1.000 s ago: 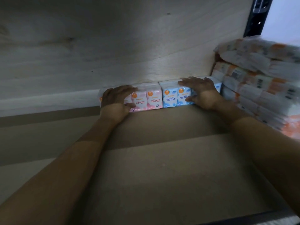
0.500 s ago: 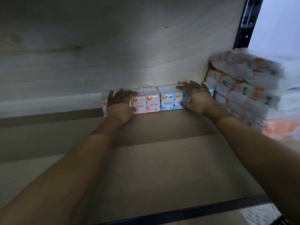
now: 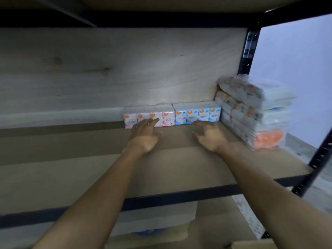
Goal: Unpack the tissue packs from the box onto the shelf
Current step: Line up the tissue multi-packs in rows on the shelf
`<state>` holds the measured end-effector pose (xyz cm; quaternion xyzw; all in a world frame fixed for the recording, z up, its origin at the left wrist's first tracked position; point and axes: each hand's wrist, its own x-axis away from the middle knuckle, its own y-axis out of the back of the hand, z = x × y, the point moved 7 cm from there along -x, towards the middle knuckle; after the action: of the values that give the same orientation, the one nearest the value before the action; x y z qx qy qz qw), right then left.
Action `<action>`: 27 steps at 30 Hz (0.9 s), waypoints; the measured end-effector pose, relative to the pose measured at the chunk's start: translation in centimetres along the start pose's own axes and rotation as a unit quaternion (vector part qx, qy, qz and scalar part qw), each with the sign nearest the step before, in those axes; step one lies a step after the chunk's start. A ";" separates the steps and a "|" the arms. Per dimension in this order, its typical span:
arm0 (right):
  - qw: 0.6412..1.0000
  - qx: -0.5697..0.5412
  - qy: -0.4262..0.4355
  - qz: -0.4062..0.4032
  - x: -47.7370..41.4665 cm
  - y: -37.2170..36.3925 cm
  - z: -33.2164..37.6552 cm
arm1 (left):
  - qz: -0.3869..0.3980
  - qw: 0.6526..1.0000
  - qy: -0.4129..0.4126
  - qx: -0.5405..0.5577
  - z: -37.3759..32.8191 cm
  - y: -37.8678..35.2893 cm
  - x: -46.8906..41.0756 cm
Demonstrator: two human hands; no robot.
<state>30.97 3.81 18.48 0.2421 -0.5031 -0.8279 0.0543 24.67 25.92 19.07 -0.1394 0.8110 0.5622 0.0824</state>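
Both hands, left [image 3: 145, 139] and right [image 3: 210, 139], were spread empty before pink-and-blue tissue packs [image 3: 172, 115] on brown board shelf [image 3: 89, 159].

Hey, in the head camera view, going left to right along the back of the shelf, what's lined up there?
pink tissue packs → blue tissue packs → stack of orange-and-white wrapped packs → black shelf upright

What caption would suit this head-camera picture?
Two open hands, left and right, hover before pink and blue tissue packs on a wooden shelf.
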 end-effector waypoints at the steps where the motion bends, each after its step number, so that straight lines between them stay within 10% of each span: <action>1: 1.000 0.002 -0.009 0.005 1.1 0.2 0.2 | 0.009 1.000 0.005 0.007 -0.5 0.1 1.3; 19: 0.995 -0.031 -0.065 -0.071 23.4 5.4 0.2 | 0.014 0.965 -0.106 0.239 -12.9 -3.1 18.7; 27: 0.982 -0.019 -0.178 -0.053 35.0 4.7 -8.6 | 0.131 0.939 -0.141 0.284 -20.0 -11.8 26.2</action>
<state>3.45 -17.06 7.13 0.1165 -0.4756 -0.8686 -0.0758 4.10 -0.12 8.06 0.0782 0.9282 0.3281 0.1573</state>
